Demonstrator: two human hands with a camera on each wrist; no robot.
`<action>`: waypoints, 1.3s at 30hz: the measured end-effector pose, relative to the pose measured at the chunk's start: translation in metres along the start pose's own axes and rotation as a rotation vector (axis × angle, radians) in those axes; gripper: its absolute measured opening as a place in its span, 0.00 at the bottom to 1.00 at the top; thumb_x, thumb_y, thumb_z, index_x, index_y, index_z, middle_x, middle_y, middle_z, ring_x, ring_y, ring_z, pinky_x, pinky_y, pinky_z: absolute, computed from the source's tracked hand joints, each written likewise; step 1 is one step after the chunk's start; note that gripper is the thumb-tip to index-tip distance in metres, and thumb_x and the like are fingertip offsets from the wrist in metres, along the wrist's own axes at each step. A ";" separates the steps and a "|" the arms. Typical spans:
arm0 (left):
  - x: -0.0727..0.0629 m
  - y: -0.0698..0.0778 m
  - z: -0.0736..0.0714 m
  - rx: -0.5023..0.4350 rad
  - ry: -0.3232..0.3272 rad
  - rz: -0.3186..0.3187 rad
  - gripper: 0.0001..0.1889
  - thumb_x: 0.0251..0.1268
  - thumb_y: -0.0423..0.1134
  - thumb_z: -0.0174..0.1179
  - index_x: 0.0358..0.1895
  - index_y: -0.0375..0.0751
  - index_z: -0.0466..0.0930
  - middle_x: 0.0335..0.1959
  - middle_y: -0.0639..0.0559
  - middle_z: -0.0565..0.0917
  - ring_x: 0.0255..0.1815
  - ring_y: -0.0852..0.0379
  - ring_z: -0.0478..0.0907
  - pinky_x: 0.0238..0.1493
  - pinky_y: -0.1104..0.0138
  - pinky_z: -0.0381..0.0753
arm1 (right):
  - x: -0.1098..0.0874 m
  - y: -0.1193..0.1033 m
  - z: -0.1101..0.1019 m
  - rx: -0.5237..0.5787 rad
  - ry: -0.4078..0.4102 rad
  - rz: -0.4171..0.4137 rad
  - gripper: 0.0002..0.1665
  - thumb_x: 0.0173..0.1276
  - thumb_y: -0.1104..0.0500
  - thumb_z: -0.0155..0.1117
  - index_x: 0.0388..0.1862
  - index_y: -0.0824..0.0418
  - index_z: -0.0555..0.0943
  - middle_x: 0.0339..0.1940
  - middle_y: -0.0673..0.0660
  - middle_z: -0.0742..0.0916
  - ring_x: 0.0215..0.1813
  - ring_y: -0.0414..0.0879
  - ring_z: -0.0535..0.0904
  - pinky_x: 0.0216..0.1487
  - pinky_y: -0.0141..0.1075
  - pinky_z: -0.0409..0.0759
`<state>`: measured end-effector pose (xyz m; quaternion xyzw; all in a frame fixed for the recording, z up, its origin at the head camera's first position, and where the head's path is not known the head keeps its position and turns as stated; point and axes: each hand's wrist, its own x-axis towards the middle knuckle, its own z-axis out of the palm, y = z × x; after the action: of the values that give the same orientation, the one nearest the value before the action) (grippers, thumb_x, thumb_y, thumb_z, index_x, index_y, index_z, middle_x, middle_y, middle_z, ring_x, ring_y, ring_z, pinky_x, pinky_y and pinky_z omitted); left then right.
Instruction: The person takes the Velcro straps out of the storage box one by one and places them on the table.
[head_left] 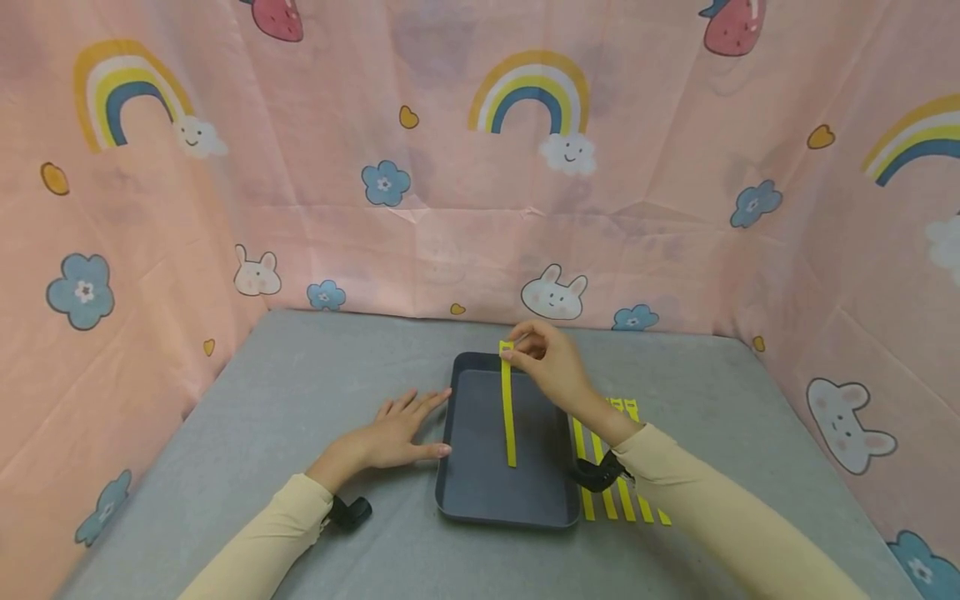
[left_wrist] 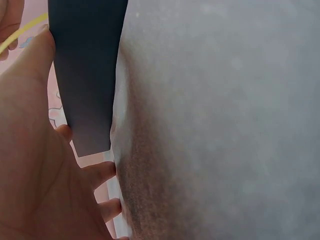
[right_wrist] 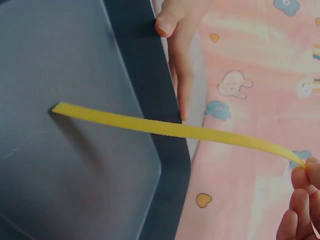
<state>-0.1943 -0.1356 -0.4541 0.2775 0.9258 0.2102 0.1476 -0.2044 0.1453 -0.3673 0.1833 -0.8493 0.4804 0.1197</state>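
Note:
A dark grey rectangular tray [head_left: 480, 492] lies on the table. Over it, my right hand [head_left: 553, 367] pinches a yellow strap [head_left: 508, 417] by its wider, slotted head between thumb and forefinger. The strap hangs down, and in the right wrist view the free end of the strap [right_wrist: 150, 126] meets the tray floor beside its shadow. My left hand [head_left: 390, 437] lies at the tray's left side with spread fingers, thumb and fingertips at the rim. In the left wrist view, the thumb of the left hand [left_wrist: 30, 140] rests along the tray wall [left_wrist: 87, 75].
Several more yellow straps [head_left: 588, 504] lie side by side on the grey table [head_left: 300, 367] right of the tray, partly hidden under the right forearm. A black wrist camera [head_left: 596, 475] overlaps the tray's right edge. A pink patterned curtain [head_left: 450, 242] surrounds the table at the back and sides.

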 end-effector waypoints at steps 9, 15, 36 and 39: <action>0.000 -0.001 0.000 -0.001 0.001 0.007 0.47 0.64 0.72 0.51 0.80 0.68 0.38 0.83 0.50 0.49 0.83 0.36 0.38 0.76 0.33 0.37 | -0.004 -0.009 -0.009 -0.006 0.009 0.008 0.13 0.66 0.63 0.68 0.48 0.65 0.79 0.32 0.65 0.89 0.28 0.44 0.78 0.32 0.30 0.76; 0.001 -0.003 0.002 -0.002 0.006 0.008 0.47 0.64 0.72 0.51 0.80 0.69 0.38 0.83 0.51 0.49 0.83 0.36 0.38 0.76 0.33 0.37 | -0.008 -0.014 -0.018 0.012 0.005 -0.003 0.12 0.67 0.60 0.69 0.47 0.62 0.80 0.32 0.62 0.89 0.28 0.41 0.78 0.33 0.30 0.77; 0.001 -0.002 0.001 -0.009 0.008 0.014 0.47 0.64 0.72 0.52 0.80 0.67 0.38 0.83 0.51 0.49 0.83 0.36 0.37 0.76 0.33 0.37 | -0.020 -0.018 -0.048 0.044 0.013 -0.035 0.13 0.66 0.60 0.69 0.49 0.58 0.80 0.32 0.60 0.89 0.31 0.39 0.80 0.35 0.31 0.79; 0.001 -0.002 0.001 -0.010 0.009 0.012 0.47 0.64 0.72 0.52 0.80 0.67 0.38 0.83 0.51 0.49 0.83 0.36 0.37 0.76 0.33 0.36 | -0.022 -0.017 -0.052 0.032 0.015 -0.033 0.13 0.66 0.58 0.70 0.48 0.56 0.80 0.31 0.59 0.88 0.32 0.39 0.81 0.36 0.31 0.79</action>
<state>-0.1953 -0.1367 -0.4563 0.2812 0.9238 0.2168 0.1434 -0.1761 0.1862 -0.3363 0.1956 -0.8374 0.4933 0.1309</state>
